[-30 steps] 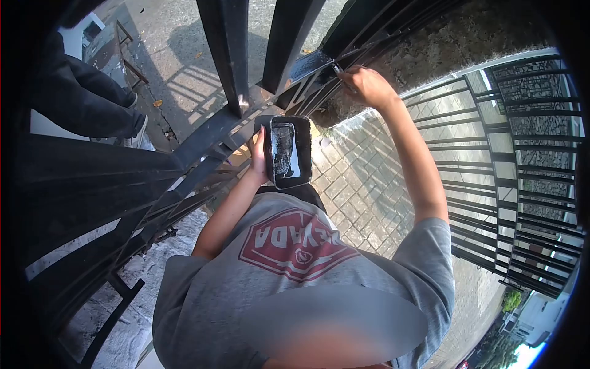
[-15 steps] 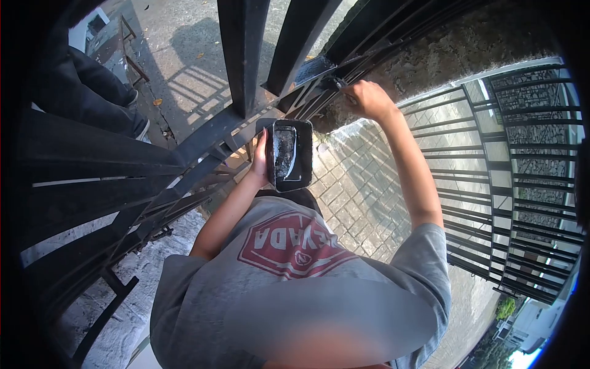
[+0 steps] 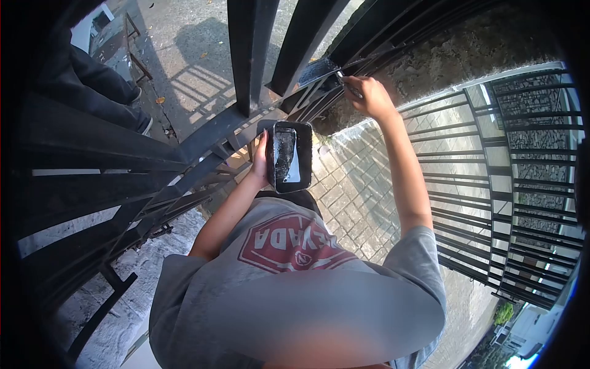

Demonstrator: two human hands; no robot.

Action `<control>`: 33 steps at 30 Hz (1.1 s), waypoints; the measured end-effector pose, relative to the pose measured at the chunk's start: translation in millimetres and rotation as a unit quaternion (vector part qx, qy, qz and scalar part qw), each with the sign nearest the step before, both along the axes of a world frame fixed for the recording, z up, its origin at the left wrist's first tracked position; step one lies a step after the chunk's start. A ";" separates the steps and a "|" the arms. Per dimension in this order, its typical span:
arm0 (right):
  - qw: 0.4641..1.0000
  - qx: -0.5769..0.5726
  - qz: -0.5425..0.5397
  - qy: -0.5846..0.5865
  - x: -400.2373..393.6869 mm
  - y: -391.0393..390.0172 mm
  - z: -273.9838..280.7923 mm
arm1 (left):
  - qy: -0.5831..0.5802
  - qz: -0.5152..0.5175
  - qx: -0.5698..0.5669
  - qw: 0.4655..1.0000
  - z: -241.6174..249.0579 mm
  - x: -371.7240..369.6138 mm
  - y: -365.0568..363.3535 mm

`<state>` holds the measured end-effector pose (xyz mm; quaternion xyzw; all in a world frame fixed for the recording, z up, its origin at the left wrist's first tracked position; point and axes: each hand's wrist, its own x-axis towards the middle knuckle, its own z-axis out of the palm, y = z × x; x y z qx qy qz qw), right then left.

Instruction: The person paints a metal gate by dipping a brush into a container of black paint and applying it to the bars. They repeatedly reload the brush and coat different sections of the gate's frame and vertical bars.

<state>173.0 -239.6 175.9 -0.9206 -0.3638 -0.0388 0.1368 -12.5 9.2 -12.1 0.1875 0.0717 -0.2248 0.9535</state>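
A black rectangular tray (image 3: 305, 161) with a glossy, wet-looking inside is held upright in front of my body. My left hand (image 3: 262, 160) grips its left side, thumb along the edge. Up and to the right, my right hand (image 3: 367, 96) is closed round a thin handle (image 3: 350, 88), a brush by its look. The far end of the handle meets the dark metal rail (image 3: 319, 71) of the fence; its tip is too small to make out. Black upright bars (image 3: 249, 55) rise just left of that hand.
A person's dark-trousered legs (image 3: 101, 80) stand beyond the fence at the upper left. A second barred gate (image 3: 491, 178) spans the right side. Below lies brick paving (image 3: 347, 184); a rough wall (image 3: 442, 52) runs along the upper right.
My right hand has shifted slightly with the handle, which now shows more clearly. The fence appears a little further right in view. My left hand still holds the tray.
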 end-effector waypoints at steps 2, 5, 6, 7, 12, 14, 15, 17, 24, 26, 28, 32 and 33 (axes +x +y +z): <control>0.998 -0.055 -0.001 0.023 -3.1 -7.0 -13.9 | 0.003 -0.010 -0.010 1.000 -1.4 0.8 -0.5; 0.998 -0.035 -0.014 0.042 -9.1 -9.7 -4.3 | 0.004 0.004 -0.015 1.000 -3.9 2.1 1.1; 0.999 0.018 -0.022 0.037 -13.0 -6.5 -2.0 | 0.011 -0.010 -0.024 1.000 -1.9 0.3 2.6; 0.996 0.071 -0.033 0.030 -17.2 -3.7 -0.4 | 0.010 -0.009 -0.016 1.000 -4.6 -1.0 3.5; 0.993 0.064 -0.085 0.040 -21.5 -7.6 -37.3 | -0.005 -0.006 0.023 1.000 -15.5 2.5 0.1; 0.992 0.086 -0.081 0.044 -24.7 -9.1 -39.1 | -0.008 0.000 0.010 1.000 -17.6 4.3 0.1; 0.989 0.118 -0.069 0.058 -27.3 -8.0 -30.6 | -0.008 0.004 0.003 1.000 -16.8 4.3 0.6; 0.969 0.224 -0.096 0.045 -34.2 -0.8 -19.5 | -0.012 -0.004 -0.003 1.000 -16.8 3.1 3.1; 0.849 0.443 -0.253 0.136 -50.0 10.1 -107.1 | -0.005 -0.007 -0.001 1.000 -16.9 4.5 -0.3; 0.773 0.555 -0.193 0.240 -50.7 9.8 -115.6 | 0.000 0.003 -0.005 1.000 -7.2 4.8 0.4; 0.767 0.553 -0.184 0.270 -50.6 7.2 -109.5 | -0.002 -0.011 -0.011 1.000 -12.4 3.1 1.9; 0.815 0.502 -0.239 0.160 -42.0 7.9 -105.9 | -0.008 -0.001 -0.012 1.000 -10.3 5.7 -2.9; 0.833 0.477 -0.244 0.140 -42.8 10.7 -103.5 | -0.008 -0.003 -0.011 1.000 -7.9 5.3 -3.4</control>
